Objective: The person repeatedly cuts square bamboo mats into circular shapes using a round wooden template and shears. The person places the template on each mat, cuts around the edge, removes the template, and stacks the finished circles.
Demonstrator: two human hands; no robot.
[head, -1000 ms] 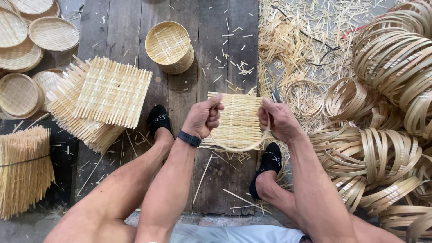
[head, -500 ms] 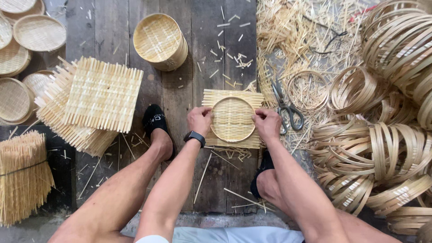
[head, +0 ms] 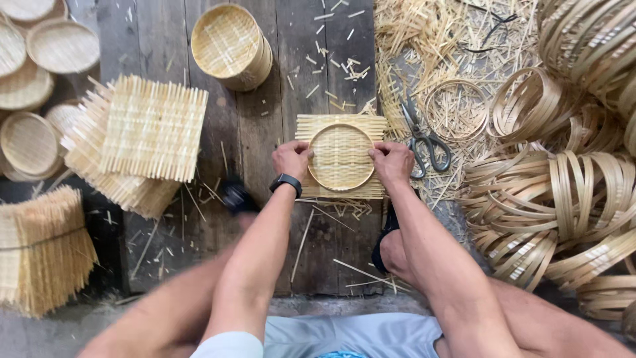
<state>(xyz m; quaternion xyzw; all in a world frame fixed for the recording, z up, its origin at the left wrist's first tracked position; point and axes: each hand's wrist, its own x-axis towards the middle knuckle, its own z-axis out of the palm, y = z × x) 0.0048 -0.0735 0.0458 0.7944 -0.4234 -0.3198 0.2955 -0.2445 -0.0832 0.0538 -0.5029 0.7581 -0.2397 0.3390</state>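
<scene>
Two hands pressed one bamboo ring (head: 341,157) onto a square woven mat (head: 341,124) at the centre of the frame. The left hand (head: 291,161) had its fingers curled together on the ring's left rim, and the right hand (head: 392,162) gripped the right rim the same way; a dark watch (head: 285,182) sat on the left wrist. Ring and mat lay flat on the plank floor (head: 165,46) between the person's feet, the mat's ragged corners still sticking out past the ring all round.

By that look, the piece was only part made: the ring was seated on the weave, but the loose ends had not been trimmed, and no rim wall stood around it. Scissors (head: 424,139) lay just right of the right hand, untouched, on a litter of bamboo shavings (head: 411,40).

Further out, the stock told how much was done and left. A stack of untrimmed mats (head: 142,132) lay at the left of the frame, fanned unevenly, and a bundle of splints (head: 40,245) sat at the lower left. A finished round basket (head: 232,45) stood at the top centre, and several shallow round trays (head: 46,59) were piled at the upper left. At the right a big heap of bamboo hoops (head: 563,179) waited, with one thin loose hoop (head: 457,109) lying on the shavings above the scissors. Judging by those piles, many more mats and hoops remained to be joined than pieces already completed.
</scene>
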